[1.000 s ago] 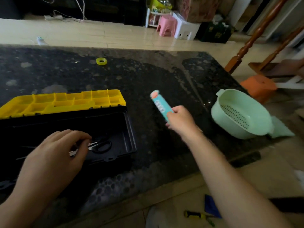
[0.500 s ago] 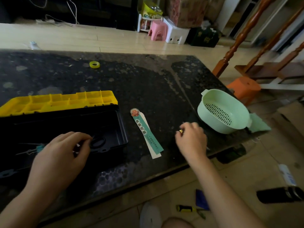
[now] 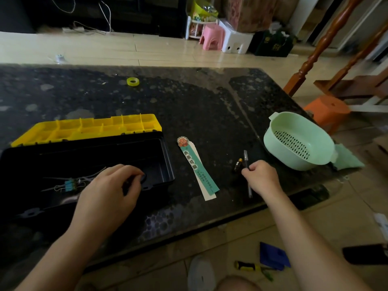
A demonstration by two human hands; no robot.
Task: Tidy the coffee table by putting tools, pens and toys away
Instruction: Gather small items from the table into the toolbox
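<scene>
The right hand (image 3: 260, 178) had its grip pinched on a thin pen (image 3: 245, 159) at the lower right of the tabletop (image 3: 199, 106); putting it away likely called for a lift toward the open toolbox (image 3: 165, 158), lower left, where the left hand (image 3: 109, 190) lay curled, its grip's contents impossible to tell.

The single head-worn camera looks forward and steeply down from above the near edge of the dark coffee table (image 3: 210, 106), close enough that both forearms enter from the bottom of the frame. Its wide lens takes in the left hand (image 3: 109, 192) at 8 o'clock, the right hand (image 3: 262, 177) at 4 o'clock, and the tiled floor (image 3: 147, 49) beyond the far edge at 12 o'clock.
</scene>
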